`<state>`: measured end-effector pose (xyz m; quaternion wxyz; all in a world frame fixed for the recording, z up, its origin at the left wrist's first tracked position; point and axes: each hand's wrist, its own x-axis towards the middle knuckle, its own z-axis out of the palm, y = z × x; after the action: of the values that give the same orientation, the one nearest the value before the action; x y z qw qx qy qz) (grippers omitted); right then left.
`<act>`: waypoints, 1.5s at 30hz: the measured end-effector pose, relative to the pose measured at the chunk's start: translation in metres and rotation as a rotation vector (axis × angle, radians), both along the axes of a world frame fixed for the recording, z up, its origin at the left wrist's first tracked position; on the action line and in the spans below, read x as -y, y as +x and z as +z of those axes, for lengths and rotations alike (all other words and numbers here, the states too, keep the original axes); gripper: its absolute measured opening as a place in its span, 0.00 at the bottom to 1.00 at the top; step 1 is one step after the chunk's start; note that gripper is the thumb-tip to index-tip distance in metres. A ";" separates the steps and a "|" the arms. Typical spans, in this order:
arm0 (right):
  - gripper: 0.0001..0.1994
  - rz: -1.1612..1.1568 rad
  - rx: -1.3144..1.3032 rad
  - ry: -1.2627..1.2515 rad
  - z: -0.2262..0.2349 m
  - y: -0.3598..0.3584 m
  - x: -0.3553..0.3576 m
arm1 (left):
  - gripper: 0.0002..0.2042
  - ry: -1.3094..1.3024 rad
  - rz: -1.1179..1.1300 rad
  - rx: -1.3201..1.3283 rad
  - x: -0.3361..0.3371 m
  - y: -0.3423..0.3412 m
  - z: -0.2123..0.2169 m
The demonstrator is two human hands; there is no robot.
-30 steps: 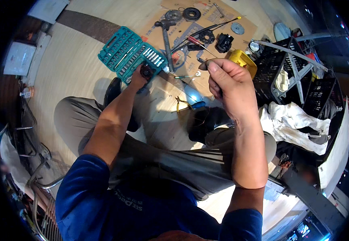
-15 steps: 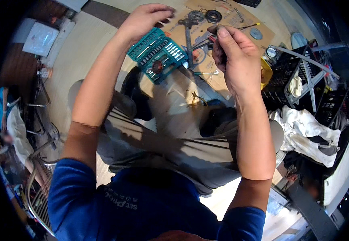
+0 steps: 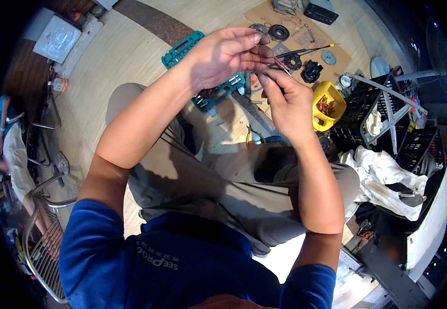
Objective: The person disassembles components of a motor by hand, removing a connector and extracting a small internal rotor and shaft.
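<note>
My right hand (image 3: 289, 105) is raised over the work spot, thumb and forefinger pinched together; what lies between them is too small to make out. A thin red-handled tool (image 3: 281, 64) shows just beyond its fingertips. Close on its left is my left hand (image 3: 228, 56), palm turned inward, fingers bent but apart, with nothing visible in them. Below the left hand lies the teal socket set case (image 3: 182, 50), partly hidden by the hand and forearm. Pliers with yellow handles (image 3: 254, 136) rest on the floor near my feet.
Cardboard (image 3: 331, 33) carries a black ring-shaped part (image 3: 278, 33) and several other parts. A black part (image 3: 312, 71) and a yellow container (image 3: 319, 123) stand to the right, beside black crates (image 3: 347, 131) and white cloth (image 3: 388, 175). A metal chair (image 3: 48, 247) stands left.
My left hand has moved right and down, close to my right hand. The right hand has dropped lower and turned inward. More of the yellow container now shows.
</note>
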<state>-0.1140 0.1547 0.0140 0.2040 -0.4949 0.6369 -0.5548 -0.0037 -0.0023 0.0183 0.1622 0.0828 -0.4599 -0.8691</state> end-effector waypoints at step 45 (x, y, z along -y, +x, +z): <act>0.08 -0.010 0.103 -0.013 -0.011 0.005 0.020 | 0.11 0.012 0.140 0.079 0.000 -0.008 0.000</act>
<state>-0.1088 0.1344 0.0035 0.2303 -0.4638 0.6245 -0.5847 -0.0116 -0.0022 0.0185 0.2039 0.1500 -0.4536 -0.8545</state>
